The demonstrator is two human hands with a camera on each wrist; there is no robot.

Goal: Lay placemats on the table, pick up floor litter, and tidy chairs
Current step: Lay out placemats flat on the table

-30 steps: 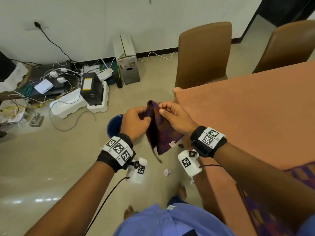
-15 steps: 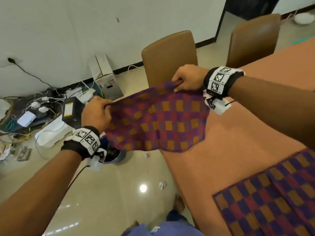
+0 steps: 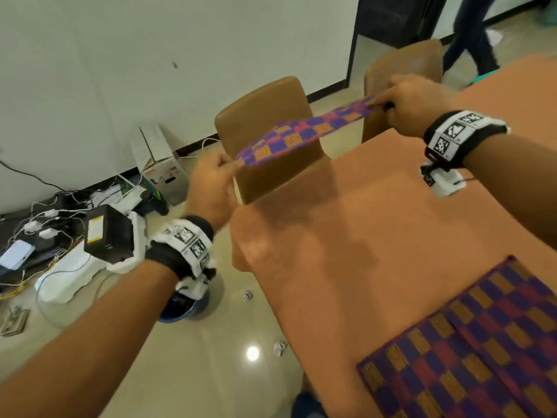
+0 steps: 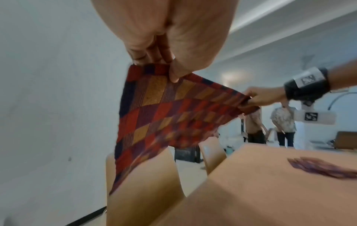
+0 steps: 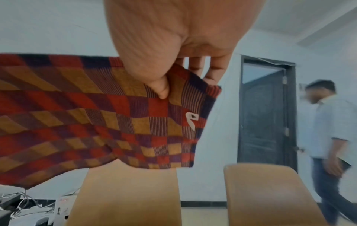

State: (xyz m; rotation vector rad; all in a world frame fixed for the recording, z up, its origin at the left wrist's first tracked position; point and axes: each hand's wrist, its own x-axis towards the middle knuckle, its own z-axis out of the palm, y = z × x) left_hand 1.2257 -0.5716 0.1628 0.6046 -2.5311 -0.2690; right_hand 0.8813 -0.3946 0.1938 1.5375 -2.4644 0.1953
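Since the earlier head frame the checked placemat (image 3: 304, 132) has swung up from a broad hanging sheet to a thin band seen almost edge-on, and both hands have carried it farther over the near chair (image 3: 271, 140). The left hand (image 3: 211, 188) pinches one top corner between thumb and curled fingers; the right hand (image 3: 413, 104) pinches the opposite top corner the same way, so both grips are narrow and closed on cloth. The mat is stretched taut between them, its long axis running from the lower left, at the left hand, up to the right, at the right hand, across the chair's backrest and toward the far chair (image 3: 404, 76). In the left wrist view the placemat (image 4: 170, 116) hangs down from the held edge, its free lower edge sagging in front of the chair top. In the right wrist view the placemat (image 5: 108, 116) shows a small white tag near the held corner.

It is in the air above the table (image 3: 376, 236) edge and touches nothing but the hands. A second placemat (image 3: 476, 345) lies flat on the table at the near right. Two crumpled paper scraps (image 3: 278, 348) lie on the floor beside the table, near a blue bin (image 3: 180, 309).
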